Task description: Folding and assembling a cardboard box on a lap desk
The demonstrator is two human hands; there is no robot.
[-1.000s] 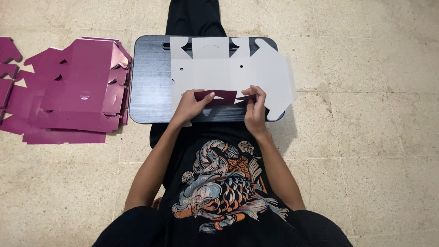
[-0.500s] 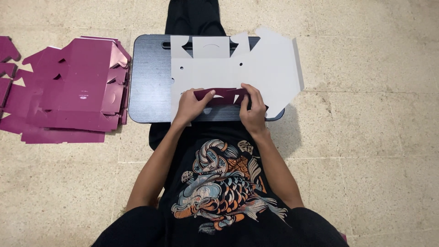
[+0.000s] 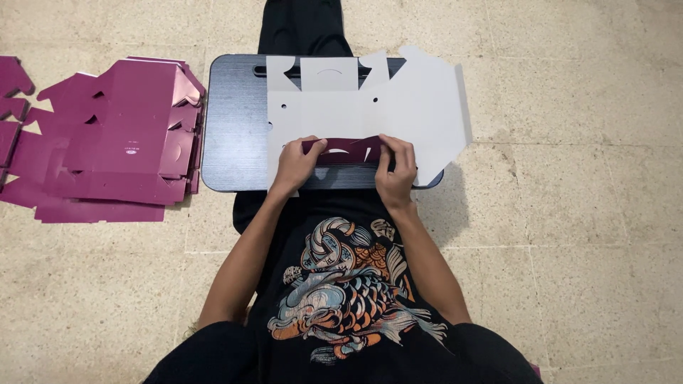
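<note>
A flat die-cut cardboard box blank [image 3: 370, 107], white side up, lies on a dark lap tray [image 3: 231, 135] across my legs. Its near flap [image 3: 341, 151] is folded back toward me and shows its purple side. My left hand [image 3: 295, 165] presses the left end of that flap with thumb and fingers on it. My right hand [image 3: 395, 167] pinches the flap's right end. The blank's right panel [image 3: 437, 117] sticks out past the tray's right edge and is lifted slightly.
A stack of purple flat box blanks [image 3: 107, 142] lies on the stone tile floor left of the tray, partly touching its left edge. More purple pieces [image 3: 11, 78] sit at the far left. Bare tile floor [image 3: 569, 178] extends to the right.
The blank's right panel has swung up and farther right. Both hands have stayed on the purple flap, with the right hand shifted slightly down along it.
</note>
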